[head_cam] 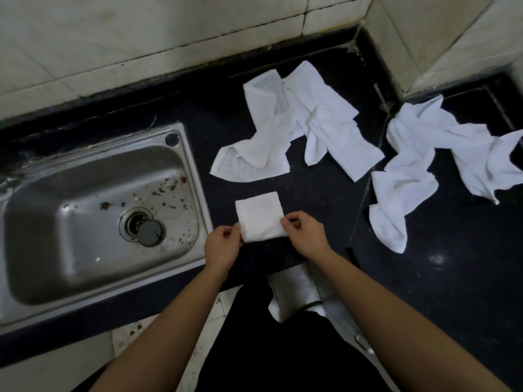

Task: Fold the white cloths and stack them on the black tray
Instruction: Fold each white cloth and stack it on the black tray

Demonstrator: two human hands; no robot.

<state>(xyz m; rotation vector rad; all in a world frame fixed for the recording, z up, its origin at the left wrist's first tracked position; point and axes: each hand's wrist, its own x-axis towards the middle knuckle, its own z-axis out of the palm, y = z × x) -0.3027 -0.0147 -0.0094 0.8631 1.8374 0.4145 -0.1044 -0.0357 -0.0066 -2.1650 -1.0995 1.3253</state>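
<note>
A small folded white cloth (259,215) lies flat on the black counter near its front edge. My left hand (223,244) pinches the cloth's near-left corner and my right hand (304,233) pinches its near-right corner. Behind it lies a heap of unfolded white cloths (297,123), loosely overlapping. More crumpled white cloths (424,162) are spread over the black surface (452,264) at the right, beyond a seam; I cannot tell whether that surface is the tray.
A stained steel sink (93,216) with a drain plug is set in the counter at the left. Tiled walls (141,38) close the back and right corner. A white cloth (294,290) shows below the counter edge by my dark clothing.
</note>
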